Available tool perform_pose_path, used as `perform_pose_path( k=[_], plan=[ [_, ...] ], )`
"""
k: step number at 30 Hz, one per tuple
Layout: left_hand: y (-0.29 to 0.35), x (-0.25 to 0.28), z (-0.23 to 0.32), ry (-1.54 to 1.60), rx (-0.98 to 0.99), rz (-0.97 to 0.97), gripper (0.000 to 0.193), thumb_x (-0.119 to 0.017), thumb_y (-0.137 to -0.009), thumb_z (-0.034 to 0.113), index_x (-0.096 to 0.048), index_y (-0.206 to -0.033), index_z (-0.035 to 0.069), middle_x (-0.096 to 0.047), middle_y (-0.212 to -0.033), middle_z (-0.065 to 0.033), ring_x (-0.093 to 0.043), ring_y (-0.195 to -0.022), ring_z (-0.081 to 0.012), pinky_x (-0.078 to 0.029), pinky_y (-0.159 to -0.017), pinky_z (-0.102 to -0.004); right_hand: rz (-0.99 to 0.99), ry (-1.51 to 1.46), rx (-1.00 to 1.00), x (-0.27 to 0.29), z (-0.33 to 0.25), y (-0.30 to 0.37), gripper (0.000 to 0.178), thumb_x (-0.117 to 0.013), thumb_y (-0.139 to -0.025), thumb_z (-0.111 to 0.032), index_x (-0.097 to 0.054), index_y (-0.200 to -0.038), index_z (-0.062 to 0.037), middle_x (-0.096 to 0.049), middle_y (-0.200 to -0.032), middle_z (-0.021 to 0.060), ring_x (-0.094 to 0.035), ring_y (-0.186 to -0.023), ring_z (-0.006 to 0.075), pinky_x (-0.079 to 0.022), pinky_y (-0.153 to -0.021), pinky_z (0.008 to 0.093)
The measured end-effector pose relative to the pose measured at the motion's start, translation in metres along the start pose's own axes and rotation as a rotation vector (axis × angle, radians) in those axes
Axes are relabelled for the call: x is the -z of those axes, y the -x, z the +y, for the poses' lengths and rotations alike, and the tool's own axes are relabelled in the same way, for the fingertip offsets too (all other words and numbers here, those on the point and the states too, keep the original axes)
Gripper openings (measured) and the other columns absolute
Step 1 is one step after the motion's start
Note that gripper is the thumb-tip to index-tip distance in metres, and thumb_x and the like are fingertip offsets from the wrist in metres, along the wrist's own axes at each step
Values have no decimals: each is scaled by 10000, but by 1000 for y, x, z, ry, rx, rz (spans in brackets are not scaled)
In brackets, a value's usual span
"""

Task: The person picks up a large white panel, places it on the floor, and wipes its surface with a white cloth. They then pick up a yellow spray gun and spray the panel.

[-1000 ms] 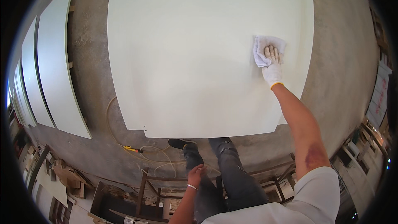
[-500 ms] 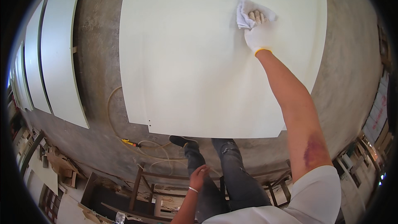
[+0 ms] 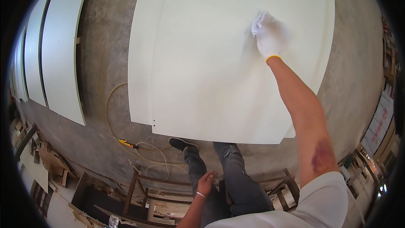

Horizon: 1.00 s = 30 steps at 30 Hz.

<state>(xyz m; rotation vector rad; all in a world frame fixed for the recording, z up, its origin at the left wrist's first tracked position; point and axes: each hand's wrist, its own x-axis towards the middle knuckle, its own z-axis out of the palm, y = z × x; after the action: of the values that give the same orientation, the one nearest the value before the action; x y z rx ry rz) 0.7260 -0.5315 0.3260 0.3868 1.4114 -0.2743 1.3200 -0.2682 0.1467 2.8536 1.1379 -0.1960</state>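
My right hand [image 3: 272,40], in a white glove with a yellow cuff, presses a white cloth [image 3: 260,20] onto a large pale panel [image 3: 202,71]. The fingers are closed on the cloth, though the back of the glove hides most of them. The panel spans the middle of the view, with two small dark holes near its lower left corner. Below its front edge my bare left hand [image 3: 205,183] hangs by my thigh, loosely curled with the thumb apart, holding nothing. A pale band circles that wrist.
Several similar pale panels [image 3: 63,55] lie at the left on wooden supports. A thin hose [image 3: 110,122] with a yellow-and-red fitting [image 3: 127,143] winds over the concrete floor. Behind my legs stands a dark wooden frame [image 3: 131,190]. Cardboard and wood scraps [image 3: 52,160] lie lower left.
My right hand with the cloth has moved slightly right and toward me across the panel, and the cloth is bunched more under the glove. My left hand stays low by my thigh.
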Motion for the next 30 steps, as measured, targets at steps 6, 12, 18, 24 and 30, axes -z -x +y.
perform_pose_path(
  k=[6, 12, 18, 24, 30],
  plan=[
    [-3, -18, -1, -178, 21, -96, 360, -511, -1045, 137, -595, -1333, -61, -703, -1245, -160, -692, -1113, -229, -517, -969, -326, -175, 154, 269, 21, -8, 1, 637, -487, -974, -323, -377, -1583, -171, -234, -1690, 103, -190, -1563, 286, -99, -1275, 424],
    [-9, -17, 2, -76, 86, -90, 353, -515, -1045, 138, -605, -1343, -28, -711, -1211, -131, -691, -1104, -220, -519, -954, -316, -238, 145, -47, 34, 25, 10, 650, -435, -991, -353, -351, -1580, -91, -251, -1685, 96, -190, -1563, 287, -94, -1275, 428],
    [-20, -25, -12, -444, 7, -174, 366, -512, -1043, 161, -604, -1367, 16, -713, -1231, -113, -693, -1095, -216, -544, -900, -329, -105, 57, 230, 17, -35, 2, 582, -438, -999, -314, -424, -1549, -127, -336, -1652, 76, -246, -1545, 265, -118, -1274, 396],
    [-19, -4, 6, -183, 95, -111, 375, -500, -1064, 190, -558, -1378, -5, -688, -1291, -131, -683, -1144, -239, -528, -935, -355, -141, 170, 98, 35, 50, 30, 561, -449, -1001, -338, -460, -1532, -155, -373, -1638, 33, -267, -1538, 209, -143, -1258, 379],
    [-18, -10, -3, -195, 128, -69, 382, -502, -1054, 170, -557, -1363, -48, -711, -1235, -154, -694, -1124, -250, -533, -950, -354, -30, -9, 103, 22, -18, 21, 580, -461, -993, -402, -487, -1509, -138, -390, -1620, 102, -292, -1526, 275, -163, -1254, 401]
  ],
)
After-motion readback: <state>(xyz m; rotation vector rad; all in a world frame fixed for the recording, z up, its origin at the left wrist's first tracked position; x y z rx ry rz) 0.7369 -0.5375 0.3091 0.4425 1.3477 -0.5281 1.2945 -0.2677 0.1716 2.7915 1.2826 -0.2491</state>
